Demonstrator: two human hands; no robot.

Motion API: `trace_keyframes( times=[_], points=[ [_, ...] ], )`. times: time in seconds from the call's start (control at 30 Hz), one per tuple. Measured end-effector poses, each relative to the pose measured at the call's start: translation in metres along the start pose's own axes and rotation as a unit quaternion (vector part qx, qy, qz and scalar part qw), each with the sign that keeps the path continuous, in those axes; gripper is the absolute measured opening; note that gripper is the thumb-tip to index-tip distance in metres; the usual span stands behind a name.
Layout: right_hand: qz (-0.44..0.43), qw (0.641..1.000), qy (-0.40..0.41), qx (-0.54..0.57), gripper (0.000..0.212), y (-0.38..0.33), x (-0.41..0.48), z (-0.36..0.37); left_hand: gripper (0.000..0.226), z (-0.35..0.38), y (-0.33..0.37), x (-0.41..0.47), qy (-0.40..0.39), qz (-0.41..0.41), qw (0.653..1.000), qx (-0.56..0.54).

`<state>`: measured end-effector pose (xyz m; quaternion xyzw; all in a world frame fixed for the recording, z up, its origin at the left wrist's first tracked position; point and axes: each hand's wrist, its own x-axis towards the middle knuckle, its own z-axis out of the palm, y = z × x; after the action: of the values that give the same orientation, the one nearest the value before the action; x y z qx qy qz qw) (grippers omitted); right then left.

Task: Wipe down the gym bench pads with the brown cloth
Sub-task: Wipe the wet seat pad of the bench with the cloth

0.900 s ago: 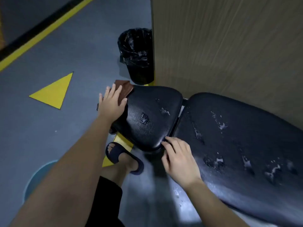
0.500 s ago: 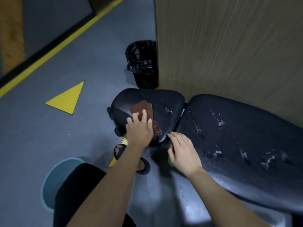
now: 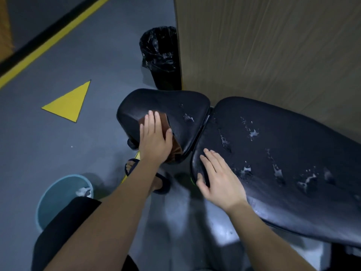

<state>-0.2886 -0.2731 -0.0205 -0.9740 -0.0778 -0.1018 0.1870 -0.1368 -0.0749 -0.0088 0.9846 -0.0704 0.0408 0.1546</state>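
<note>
The folded brown cloth (image 3: 164, 122) lies flat on the near left part of the small black padded seat cushion (image 3: 175, 106), and one corner of it hangs over the front edge. The left hand (image 3: 154, 137) presses on it with the fingers (image 3: 151, 119) stretched out and flat, not clenched around it. The cloth looks soft, light and limp, so I think it is better to hold it under the whole palm, otherwise it can bunch or slip on the wet vinyl. The right hand (image 3: 218, 177) rests open on the end of the long black back pad (image 3: 283, 163), grasping nothing. Both pads carry white foamy drops (image 3: 254, 132). On the grey floor (image 3: 48, 149) stand a light blue bucket (image 3: 58, 194) and a black bin (image 3: 160, 55).
</note>
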Motion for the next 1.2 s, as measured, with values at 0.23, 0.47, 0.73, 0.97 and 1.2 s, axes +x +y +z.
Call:
trace_keyframes(
  times=[0.23, 0.47, 0.73, 0.97, 1.2],
  points=[
    [0.003, 1.000, -0.006, 0.002, 0.059, 0.003, 0.004, 0.003, 0.070, 0.006, 0.000, 0.094, -0.016, -0.059, 0.998, 0.027],
    [0.008, 1.000, -0.019, 0.009, 0.060, 0.004, 0.005, 0.000, 0.068, 0.007, 0.030, 0.081, -0.027, -0.005, 0.999, 0.023],
    [0.002, 1.000, 0.014, 0.015, 0.053, -0.002, 0.000, -0.005, 0.063, 0.005, 0.030, -0.035, -0.006, 0.019, 1.000, 0.020],
    [0.008, 1.000, -0.005, 0.007, 0.054, -0.002, 0.003, -0.005, 0.065, -0.005, -0.040, -0.012, -0.018, -0.041, 0.997, -0.067],
    [0.005, 1.000, -0.011, -0.018, 0.059, 0.000, 0.005, -0.001, 0.061, -0.005, -0.041, 0.092, -0.031, 0.009, 0.999, 0.004]
  ],
)
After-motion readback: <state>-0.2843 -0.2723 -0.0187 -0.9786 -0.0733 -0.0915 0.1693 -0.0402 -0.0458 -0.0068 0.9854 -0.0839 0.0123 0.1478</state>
